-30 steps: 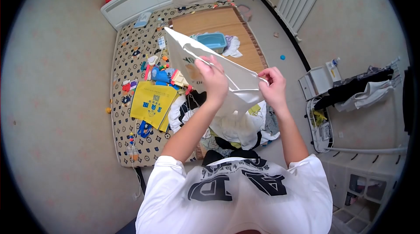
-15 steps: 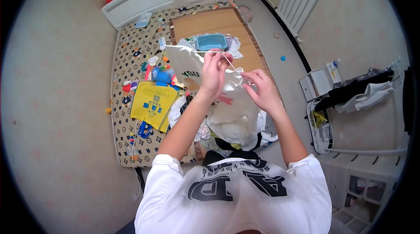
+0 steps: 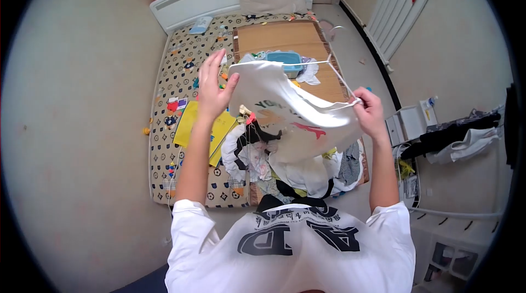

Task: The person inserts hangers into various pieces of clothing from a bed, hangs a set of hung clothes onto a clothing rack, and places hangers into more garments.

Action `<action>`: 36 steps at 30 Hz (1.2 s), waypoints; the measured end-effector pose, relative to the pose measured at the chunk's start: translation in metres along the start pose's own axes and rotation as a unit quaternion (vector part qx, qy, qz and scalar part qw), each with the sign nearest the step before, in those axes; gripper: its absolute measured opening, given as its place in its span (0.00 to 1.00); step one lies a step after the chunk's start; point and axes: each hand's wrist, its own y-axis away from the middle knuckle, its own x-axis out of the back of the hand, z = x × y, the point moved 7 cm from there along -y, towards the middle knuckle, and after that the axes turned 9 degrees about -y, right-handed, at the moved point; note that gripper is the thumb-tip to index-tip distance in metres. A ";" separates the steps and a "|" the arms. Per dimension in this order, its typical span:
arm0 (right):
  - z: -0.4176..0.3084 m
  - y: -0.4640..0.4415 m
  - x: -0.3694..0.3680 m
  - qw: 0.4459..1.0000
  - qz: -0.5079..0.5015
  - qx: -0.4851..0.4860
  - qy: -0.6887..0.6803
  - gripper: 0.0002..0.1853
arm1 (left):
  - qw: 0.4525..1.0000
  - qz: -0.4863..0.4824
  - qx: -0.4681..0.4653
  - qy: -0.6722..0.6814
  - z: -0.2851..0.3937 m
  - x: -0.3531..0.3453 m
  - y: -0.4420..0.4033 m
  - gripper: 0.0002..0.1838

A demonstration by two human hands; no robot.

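Observation:
A translucent white drawstring bag [image 3: 263,86] with printed letters and a pink figure hangs in front of me, above the bed. My right hand [image 3: 371,113] is closed on the bag's right corner and its white drawstring [image 3: 341,78], which loops up beyond the opening. Close to the bag's left corner, my left hand [image 3: 215,90] is open, thumb apart from the raised fingers. Below and partly seen through the bag lies a pile of clothes [image 3: 307,175]. Behind it, a blue plastic container [image 3: 285,59] rests among white cloths.
A yellow bag [image 3: 189,124] and scattered small toys lie on the left of the patterned bed [image 3: 194,46]. A brown mat [image 3: 274,34] covers its right side. Dark and white clothes [image 3: 466,142] hang at the right, near a white cabinet [image 3: 408,123].
My hands have moved apart, the left leftward and the right rightward, pulling the bag's mouth wider. The left hand has let go of the drawstring and opened. The view has shifted slightly.

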 end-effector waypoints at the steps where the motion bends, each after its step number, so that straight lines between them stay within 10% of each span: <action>1: 0.000 -0.002 0.006 1.000 -0.004 0.003 -0.005 0.04 | 0.998 -0.054 0.018 0.015 -0.014 -0.003 0.002 0.14; 3: 0.003 -0.005 0.013 1.000 -0.012 -0.002 -0.028 0.04 | 0.928 -0.296 0.134 0.181 -0.041 -0.030 0.026 0.15; 16: 0.007 -0.006 0.037 0.997 -0.013 0.070 -0.015 0.04 | 0.943 -0.252 0.006 0.219 -0.011 0.006 0.006 0.12; 25: -0.017 -0.010 -0.012 0.995 -0.083 0.048 0.036 0.05 | 0.857 -0.480 -0.039 0.186 0.075 -0.036 0.014 0.12; 36: 0.024 0.016 0.022 0.997 -0.072 -0.011 0.039 0.06 | 0.912 -0.280 0.088 0.286 0.038 -0.013 -0.011 0.08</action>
